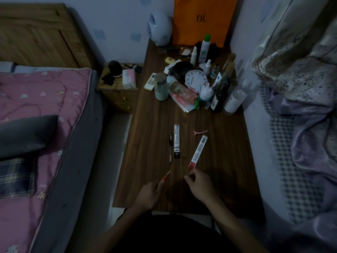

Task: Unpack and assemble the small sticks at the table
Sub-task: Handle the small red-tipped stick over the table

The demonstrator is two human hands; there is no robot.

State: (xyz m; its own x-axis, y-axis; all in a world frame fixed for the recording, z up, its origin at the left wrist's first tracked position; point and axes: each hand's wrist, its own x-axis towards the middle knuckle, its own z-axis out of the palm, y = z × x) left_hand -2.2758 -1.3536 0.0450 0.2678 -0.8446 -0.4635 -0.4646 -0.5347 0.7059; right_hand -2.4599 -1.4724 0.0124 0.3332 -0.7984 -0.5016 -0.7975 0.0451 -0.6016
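1. The bed point(45, 106) fills the left and rumpled bedding point(300, 115) piles up on the right. The room is dim and tight.
2. The bench point(155, 189) is dark wood grain and looks smooth, so thin stuff will probably roll. Bottles and a clock point(196, 79) crowd the far end.
3. The left hand point(147, 196) pinches the red stick point(166, 175) over the near edge. The right hand point(200, 185) is curled just by the red packet point(198, 152); can't tell if it's gripping anything.
4. The red packet and the black packet point(176, 141) lie mid-bench. They're likely light, floppy film, best taken by an end.
5. The black pen point(170, 148) lies just left of the black packet.
6. The stick looks featherweight and bendy, so a gentle fingertip grip fits.
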